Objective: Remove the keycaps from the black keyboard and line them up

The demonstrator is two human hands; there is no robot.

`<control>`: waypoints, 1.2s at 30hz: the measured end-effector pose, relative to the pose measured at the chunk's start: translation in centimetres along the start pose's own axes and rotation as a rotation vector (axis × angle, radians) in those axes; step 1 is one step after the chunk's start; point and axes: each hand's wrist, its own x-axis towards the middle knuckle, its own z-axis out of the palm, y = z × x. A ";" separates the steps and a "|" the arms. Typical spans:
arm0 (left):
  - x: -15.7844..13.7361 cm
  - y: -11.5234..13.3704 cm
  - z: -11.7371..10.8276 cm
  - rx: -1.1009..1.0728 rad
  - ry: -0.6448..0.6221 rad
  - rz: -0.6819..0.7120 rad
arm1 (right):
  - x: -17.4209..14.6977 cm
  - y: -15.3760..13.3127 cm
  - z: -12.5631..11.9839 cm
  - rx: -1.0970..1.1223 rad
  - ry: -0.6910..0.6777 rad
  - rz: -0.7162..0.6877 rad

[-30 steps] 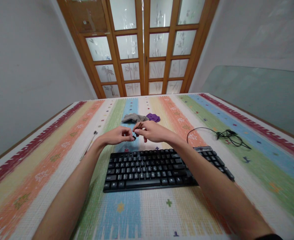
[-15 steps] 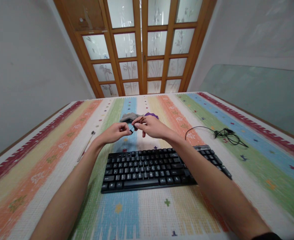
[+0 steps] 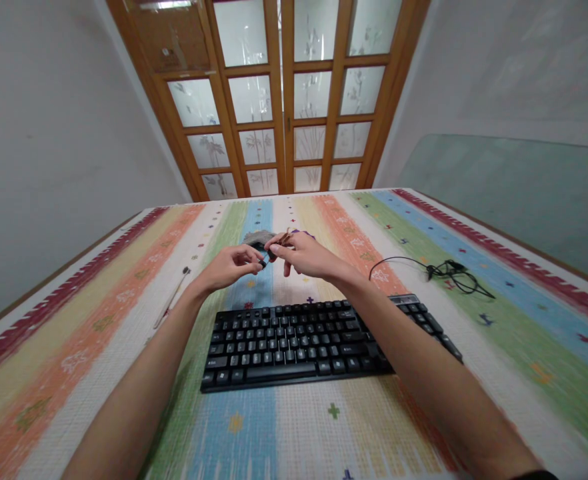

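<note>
1. Keyboard [image 3: 284, 350], black, lies flat in the lower middle of the frame; my right forearm crosses over its right part.
2. My left hand [image 3: 228, 269], centre of frame: thumb and fingertips pinched together on a small dark piece [image 3: 263, 265], held above the table beyond the keyboard's far edge. Piece is too small to identify.
3. My right hand [image 3: 307, 257], just right of it: thumb and fingers clamped on a dark bit [image 3: 273, 255]. Mostly hidden by my fingers; can't tell if it joins the left one. Hands close, fingertips nearly meeting.
4. Grey cloth [image 3: 257, 237] behind the hands, centre of frame; purple cloth [image 3: 311, 234] just right of that, mostly covered by my right hand.
5. Thin brush [image 3: 173, 295] lies slanted, left of centre, dark head pointing up-frame, near my left forearm.
6. Black cable [image 3: 457, 271] bunched in loops, right of frame, one strand curving toward the keyboard.
7. Striped tablecloth [image 3: 99, 347] under everything; wooden glazed doors [image 3: 288, 73] top centre, greenish panel [image 3: 524, 180] upper right.
</note>
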 end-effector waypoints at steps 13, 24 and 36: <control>0.0 -0.6 0.3 -0.404 -0.002 -0.013 | -0.3 -1.2 -0.6 0.123 -0.036 -0.056; -0.3 -0.3 0.6 -0.531 -0.099 0.016 | -0.4 -1.0 -1.0 0.161 -0.086 -0.103; 0.1 -0.7 0.5 -0.280 -0.097 0.011 | -0.1 -0.3 -0.9 0.029 -0.011 -0.036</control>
